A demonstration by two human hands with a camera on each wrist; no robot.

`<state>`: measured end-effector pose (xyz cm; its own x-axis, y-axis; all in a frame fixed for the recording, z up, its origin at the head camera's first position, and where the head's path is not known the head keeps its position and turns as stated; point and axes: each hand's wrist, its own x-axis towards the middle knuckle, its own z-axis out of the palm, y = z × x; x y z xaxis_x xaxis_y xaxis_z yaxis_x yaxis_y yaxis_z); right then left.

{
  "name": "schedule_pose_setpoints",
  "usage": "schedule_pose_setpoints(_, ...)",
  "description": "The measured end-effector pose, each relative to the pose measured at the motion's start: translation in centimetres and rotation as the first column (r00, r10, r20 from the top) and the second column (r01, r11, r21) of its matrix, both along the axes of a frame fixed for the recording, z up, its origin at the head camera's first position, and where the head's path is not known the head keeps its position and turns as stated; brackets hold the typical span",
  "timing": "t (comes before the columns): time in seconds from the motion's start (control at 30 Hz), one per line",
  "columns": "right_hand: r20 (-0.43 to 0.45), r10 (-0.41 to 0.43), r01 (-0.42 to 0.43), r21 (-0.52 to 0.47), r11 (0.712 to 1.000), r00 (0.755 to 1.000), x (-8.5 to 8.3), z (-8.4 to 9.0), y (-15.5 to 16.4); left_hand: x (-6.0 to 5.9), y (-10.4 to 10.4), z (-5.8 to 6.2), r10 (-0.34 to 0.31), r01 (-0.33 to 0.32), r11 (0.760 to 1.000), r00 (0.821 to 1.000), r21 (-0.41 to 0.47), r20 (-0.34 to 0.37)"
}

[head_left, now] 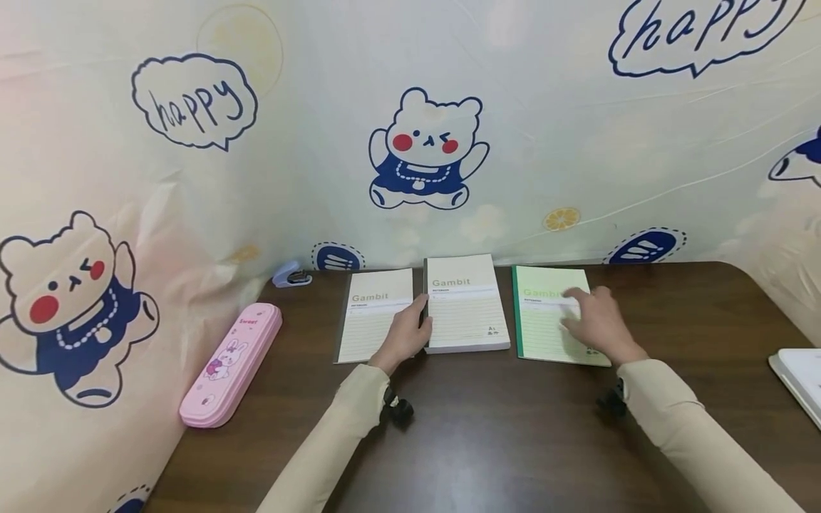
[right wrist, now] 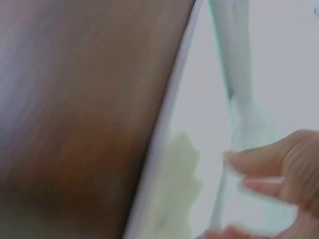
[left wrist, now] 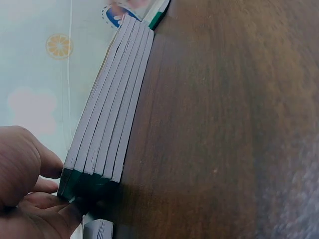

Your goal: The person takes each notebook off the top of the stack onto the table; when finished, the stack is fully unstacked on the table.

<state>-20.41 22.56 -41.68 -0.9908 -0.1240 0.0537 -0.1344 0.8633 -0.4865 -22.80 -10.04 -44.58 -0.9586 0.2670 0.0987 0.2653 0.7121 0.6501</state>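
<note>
My left hand (head_left: 404, 331) is at the left side of a stack of notebooks (head_left: 465, 306), in the middle of three groups. Its fingers touch the dark spines at the stack's near corner in the left wrist view, where several page edges (left wrist: 109, 104) show. To the right, my right hand (head_left: 599, 324) is over a green-spined notebook (head_left: 551, 335), fingers loosely bent and apart, with nothing held. The right wrist view is blurred and shows its thumb and fingers (right wrist: 259, 162) above the pale cover. Another notebook (head_left: 365, 335) lies left of my left hand, partly covered by it.
A pink pencil case (head_left: 231, 367) with a rabbit print lies at the table's left edge. Behind it is a small blue stapler (head_left: 291, 275). A white object (head_left: 798, 381) sits at the right edge. A printed cloth (head_left: 308, 142) hangs behind the dark wooden table (head_left: 462, 434).
</note>
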Motion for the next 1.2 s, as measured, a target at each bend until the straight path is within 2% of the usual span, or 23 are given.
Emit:
schedule_pose_setpoints(0.1, -0.034, 0.095, -0.099, -0.149, 0.984, 0.995, -0.8, 0.2, -3.5, -0.1, 0.0, 0.0, 0.005, -0.005, 1.0, 1.0, 0.006, 0.012)
schedule_pose_setpoints(0.2, 0.021, 0.162, -0.152, -0.245, 0.957, 0.987, -1.3, -0.3, -6.9, -0.1, 0.0, -0.1, 0.013, -0.013, 1.0, 0.999, 0.011, 0.029)
schedule_pose_setpoints(0.27, 0.039, 0.148, -0.135, -0.242, 0.961, 0.988, -1.4, -0.9, -8.6, -0.1, 0.0, -0.3, 0.014, -0.014, 1.0, 0.999, 0.009, 0.037)
schedule_pose_setpoints(0.37, 0.028, 0.075, -0.068, -0.217, 0.974, 0.997, -1.5, -1.6, -10.0, -0.1, 0.0, -0.4, 0.01, -0.011, 1.0, 0.999, 0.018, 0.04)
schedule_pose_setpoints(0.47, 0.013, 0.015, -0.012, -0.222, 0.975, 1.0, -1.6, -1.8, -10.4, -0.1, -0.1, -0.3, 0.01, -0.011, 0.999, 0.999, 0.035, 0.031)
schedule_pose_setpoints(0.7, 0.034, -0.012, 0.02, -0.233, 0.972, 0.999, -1.8, -1.8, -10.7, -0.1, -0.2, 0.0, 0.001, -0.002, 0.999, 1.0, 0.052, 0.024)
schedule_pose_setpoints(0.8, 0.052, -0.041, 0.053, -0.259, 0.964, 0.998, -1.8, -1.8, -10.9, 0.0, -0.2, 0.1, 0.009, -0.011, 0.998, 0.999, 0.069, 0.034)
schedule_pose_setpoints(0.9, 0.071, -0.071, 0.089, -0.298, 0.95, 0.995, -2.0, -1.7, -10.9, 0.1, -0.1, 0.3, 0.025, -0.033, 0.994, 0.997, 0.105, 0.074)
schedule_pose_setpoints(1.0, 0.09, -0.075, 0.101, -0.327, 0.94, 0.993, -2.2, -1.5, -10.4, 0.1, -0.2, 0.1, 0.029, -0.039, 0.992, 0.996, 0.12, 0.089)
schedule_pose_setpoints(1.2, 0.157, -0.066, 0.116, -0.338, 0.934, 0.985, -2.7, -0.2, -9.6, 0.2, 0.1, -0.7, 0.009, -0.011, 0.998, 0.999, 0.065, 0.038)
